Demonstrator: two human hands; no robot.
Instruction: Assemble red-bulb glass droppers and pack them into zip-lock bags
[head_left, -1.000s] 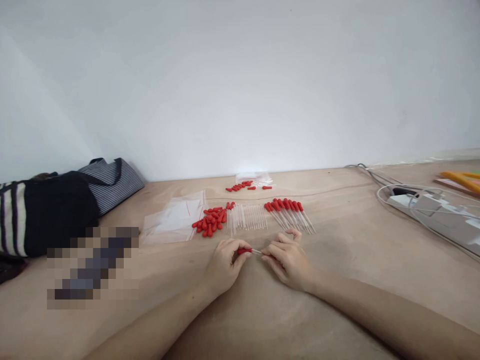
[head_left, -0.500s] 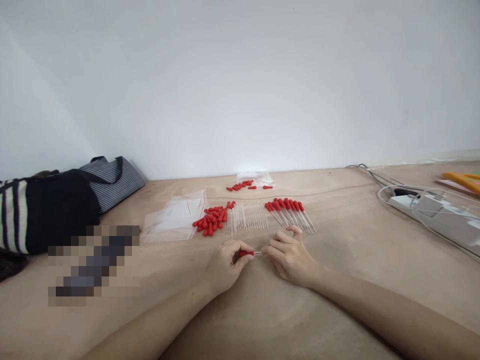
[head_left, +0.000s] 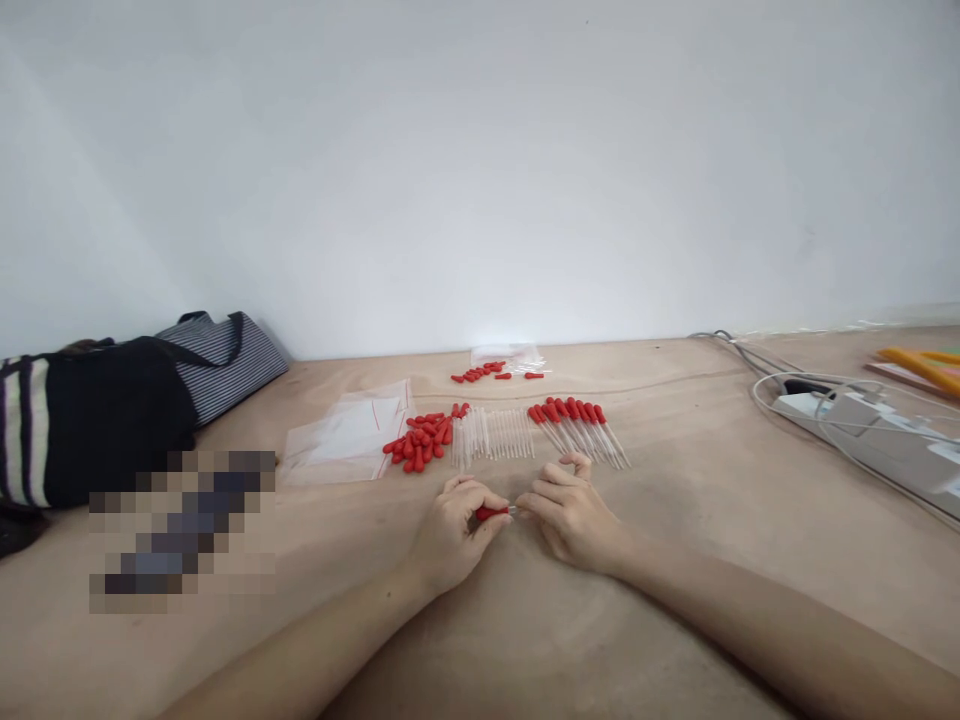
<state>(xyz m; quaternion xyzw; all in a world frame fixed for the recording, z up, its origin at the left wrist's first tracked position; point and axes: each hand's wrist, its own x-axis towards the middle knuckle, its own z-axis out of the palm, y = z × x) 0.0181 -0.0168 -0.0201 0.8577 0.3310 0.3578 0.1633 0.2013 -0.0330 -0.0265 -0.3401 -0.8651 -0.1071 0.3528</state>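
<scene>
Between thumb and fingers, my left hand [head_left: 459, 525] pinches a red rubber dropper bulb [head_left: 493, 513]. A clear dropper tube [head_left: 513, 510] enters the bulb's open end. My right hand [head_left: 574, 515] grips that tube and hides most of it; the two hands are close together above the table. Beyond them lies a row of bare clear tubes [head_left: 510, 436], with a heap of loose red bulbs [head_left: 420, 442] on its left. On its right, several droppers [head_left: 581, 425] with red bulbs fitted lie side by side, slanting.
Clear plastic bags [head_left: 337, 440] lie left of the heap. More red bulbs [head_left: 480, 373] and a small bag [head_left: 506, 354] are near the wall. A white power strip [head_left: 870, 430] with cables sits at right, and a black bag [head_left: 112, 420] at left.
My hands have come slightly closer together. Less of the tube shows between the bulb and my right fingers.
</scene>
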